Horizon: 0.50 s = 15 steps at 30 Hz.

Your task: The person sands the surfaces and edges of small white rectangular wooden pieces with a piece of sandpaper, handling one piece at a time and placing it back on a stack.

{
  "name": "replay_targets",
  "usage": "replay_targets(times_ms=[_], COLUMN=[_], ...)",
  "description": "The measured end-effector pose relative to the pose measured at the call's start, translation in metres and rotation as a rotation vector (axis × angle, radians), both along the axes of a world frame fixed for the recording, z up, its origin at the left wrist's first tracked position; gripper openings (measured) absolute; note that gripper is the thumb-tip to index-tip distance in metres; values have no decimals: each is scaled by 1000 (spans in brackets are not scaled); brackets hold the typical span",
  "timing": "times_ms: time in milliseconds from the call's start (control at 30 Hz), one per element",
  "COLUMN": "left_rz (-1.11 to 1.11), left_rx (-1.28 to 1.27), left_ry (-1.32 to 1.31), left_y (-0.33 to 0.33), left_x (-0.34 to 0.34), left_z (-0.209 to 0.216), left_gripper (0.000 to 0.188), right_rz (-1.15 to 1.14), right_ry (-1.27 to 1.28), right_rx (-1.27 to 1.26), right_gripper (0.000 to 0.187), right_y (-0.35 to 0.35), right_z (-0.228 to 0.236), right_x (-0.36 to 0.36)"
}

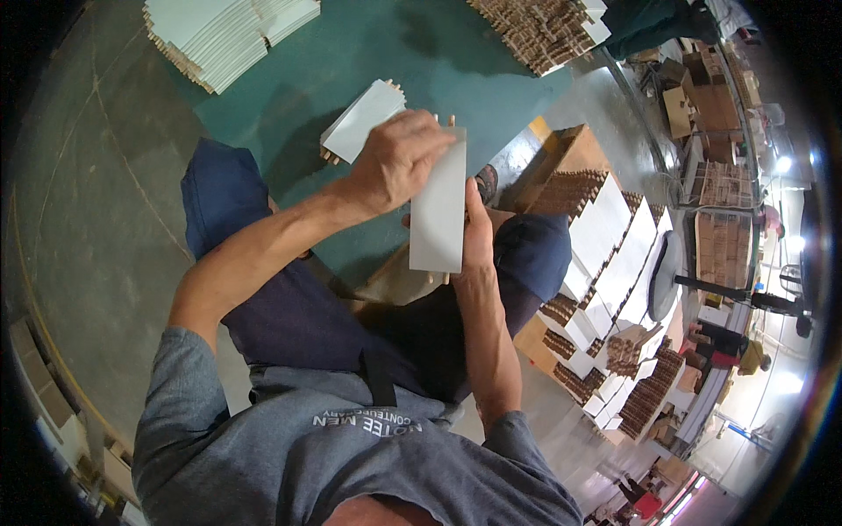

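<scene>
A narrow white cardboard piece (437, 210) with small brown tabs poking out at its ends is held upright above my lap. Along its right side my right hand (476, 230) is wrapped round it, thumb on the edge and the other fingers hidden beneath. My left hand (405, 156) is closed at the upper end, its curled fingertips pressed to the top corner. Just beyond my left hand, a small stack of similar white cardboard pieces (364, 121) lies on the green surface (377, 44).
A large stack of white sheets (230, 35) lies at the far left, and brown-edged bundles (533, 33) at the far right. To my right, many white and brown cardboard pieces (605, 254) are piled beside a black fan-like object (667, 276). Cartons (706, 105) stand farther back.
</scene>
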<state>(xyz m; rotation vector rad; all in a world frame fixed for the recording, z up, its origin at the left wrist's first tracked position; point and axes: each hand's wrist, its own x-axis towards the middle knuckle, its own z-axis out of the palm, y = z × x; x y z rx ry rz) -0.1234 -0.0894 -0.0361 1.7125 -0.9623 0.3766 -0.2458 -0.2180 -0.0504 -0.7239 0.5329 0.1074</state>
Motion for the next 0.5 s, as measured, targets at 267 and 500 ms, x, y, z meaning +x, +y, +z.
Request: replay_targets(times_ms=[267,500], left_rz=[-216,-299], left_rx=[65,126], left_ry=[-152,-170], left_y=[-6,-5], left_x=[-34,-45], left_z=[-2,-8], left_gripper=[13,16], right_rz=[-173,-127], right_ry=[-52,-76], right_rx=[109,79], right_gripper=[46,49], right_y=[-13,-19], right_z=[2,0], right_x=[6,7])
